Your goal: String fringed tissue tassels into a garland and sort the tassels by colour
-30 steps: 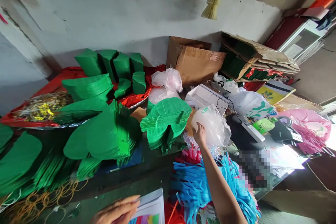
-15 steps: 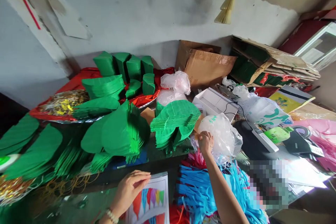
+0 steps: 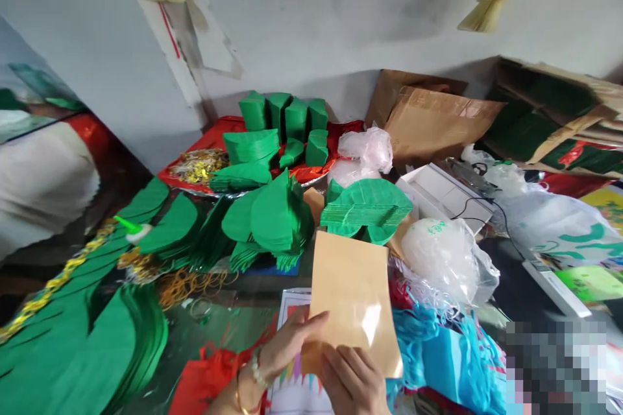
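Observation:
Both my hands hold a flat tan paper sheet in a clear glossy sleeve (image 3: 353, 301) upright in front of me. My left hand (image 3: 287, 345), with a bead bracelet at the wrist, pinches its lower left edge. My right hand (image 3: 354, 379) grips its bottom edge from below, fingers curled. Under my hands lies a white printed sheet with coloured pennants (image 3: 291, 384). Just beyond the tan sheet is a stack of green cut paper shapes (image 3: 366, 209), and to its right a white plastic bag (image 3: 445, 259).
Many stacks of green paper shapes (image 3: 272, 217) cover the table on the left, with rubber bands (image 3: 189, 284) and gold tinsel (image 3: 197, 167). Blue fringed paper (image 3: 438, 356) lies at the right, a white box (image 3: 445, 191) and cardboard boxes (image 3: 431, 118) behind. A glue bottle (image 3: 131, 230) sits left.
My right hand left the white plastic bag and came back to me. Both hands now hold the tan sleeved sheet, which was not seen before. The view swung left.

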A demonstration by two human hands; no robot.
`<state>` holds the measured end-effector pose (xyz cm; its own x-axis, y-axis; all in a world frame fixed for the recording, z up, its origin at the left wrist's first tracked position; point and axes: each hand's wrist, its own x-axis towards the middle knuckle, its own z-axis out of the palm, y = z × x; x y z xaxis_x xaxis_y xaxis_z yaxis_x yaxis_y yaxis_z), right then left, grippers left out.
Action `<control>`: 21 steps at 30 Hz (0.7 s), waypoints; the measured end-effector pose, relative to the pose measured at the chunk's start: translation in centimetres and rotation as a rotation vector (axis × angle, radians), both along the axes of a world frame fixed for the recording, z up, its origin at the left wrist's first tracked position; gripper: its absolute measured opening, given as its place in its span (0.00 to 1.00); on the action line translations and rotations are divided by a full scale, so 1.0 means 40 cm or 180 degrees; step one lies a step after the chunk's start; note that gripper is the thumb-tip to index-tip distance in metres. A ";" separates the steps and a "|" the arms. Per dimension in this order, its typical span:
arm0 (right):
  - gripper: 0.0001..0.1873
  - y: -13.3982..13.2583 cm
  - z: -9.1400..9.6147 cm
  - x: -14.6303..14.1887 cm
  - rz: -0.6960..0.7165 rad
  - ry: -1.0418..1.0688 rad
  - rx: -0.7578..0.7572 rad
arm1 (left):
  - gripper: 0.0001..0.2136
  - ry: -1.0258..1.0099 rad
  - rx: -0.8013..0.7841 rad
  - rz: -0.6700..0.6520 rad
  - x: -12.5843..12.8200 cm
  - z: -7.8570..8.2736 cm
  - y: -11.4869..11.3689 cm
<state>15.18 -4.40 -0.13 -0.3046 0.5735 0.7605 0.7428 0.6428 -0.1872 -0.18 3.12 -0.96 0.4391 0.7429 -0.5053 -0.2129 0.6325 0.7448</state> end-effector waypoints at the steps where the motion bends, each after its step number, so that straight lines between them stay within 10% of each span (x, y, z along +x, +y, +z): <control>1: 0.05 -0.009 0.000 -0.008 0.0060 0.0030 -0.0096 | 0.20 0.0290 0.0089 0.0018 -0.014 0.009 -0.009; 7: 0.27 -0.013 -0.003 0.111 -0.1705 0.1716 -0.1521 | 0.20 0.1372 0.0430 -0.0127 -0.108 0.022 -0.066; 11: 0.31 -0.029 -0.009 0.127 -0.0590 0.3620 -0.3038 | 0.21 0.1649 0.0912 -0.0199 -0.134 0.035 -0.091; 16: 0.21 -0.052 0.004 0.083 -0.0720 0.3769 -0.2707 | 0.34 0.2588 0.3424 0.0414 -0.121 0.089 -0.084; 21: 0.14 -0.064 0.045 0.054 -0.0479 0.2788 -0.2444 | 0.28 0.2563 0.4797 -0.1195 -0.078 0.156 -0.070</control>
<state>17.34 -6.95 1.68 0.2610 0.9584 0.1157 0.2270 0.0556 -0.9723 -3.31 0.31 5.28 0.6906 0.6528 0.3113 0.4558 -0.7271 0.5134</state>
